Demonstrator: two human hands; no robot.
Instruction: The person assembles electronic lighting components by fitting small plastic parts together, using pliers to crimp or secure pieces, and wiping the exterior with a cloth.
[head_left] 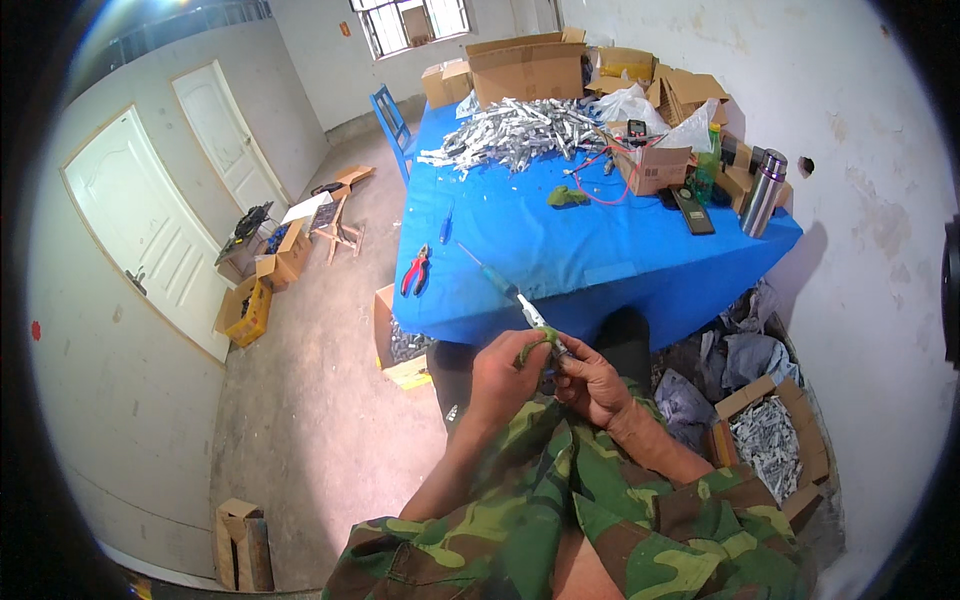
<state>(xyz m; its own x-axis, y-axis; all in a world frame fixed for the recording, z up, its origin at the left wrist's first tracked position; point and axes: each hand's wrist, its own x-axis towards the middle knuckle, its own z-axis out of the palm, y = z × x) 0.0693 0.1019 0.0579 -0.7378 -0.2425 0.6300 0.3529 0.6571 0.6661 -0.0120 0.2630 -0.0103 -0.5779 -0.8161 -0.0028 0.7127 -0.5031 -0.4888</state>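
Note:
Close to my lap, in front of the table edge, both hands work on a slim white and silver tube-shaped part (pixel 532 313). My right hand (pixel 597 387) grips its lower end, fingers closed. My left hand (pixel 502 376) is closed on a green cloth strip (pixel 541 338) that lies against the part. What the fingertips cover is hidden. Just beyond the part's upper end is a screwdriver (pixel 497 279) with a blue-green handle, its shaft pointing away to the left. Red-handled pliers (pixel 415 271) and a blue screwdriver (pixel 446 226) lie on the blue-covered table (pixel 510 225).
A heap of white and grey parts (pixel 515 135) covers the table's far side. A green cloth clump (pixel 567 197), phone (pixel 693 212), steel thermos (pixel 764 194) and green bottle (pixel 707 167) stand or lie rightward. Boxes of parts (pixel 768 445) sit on the floor.

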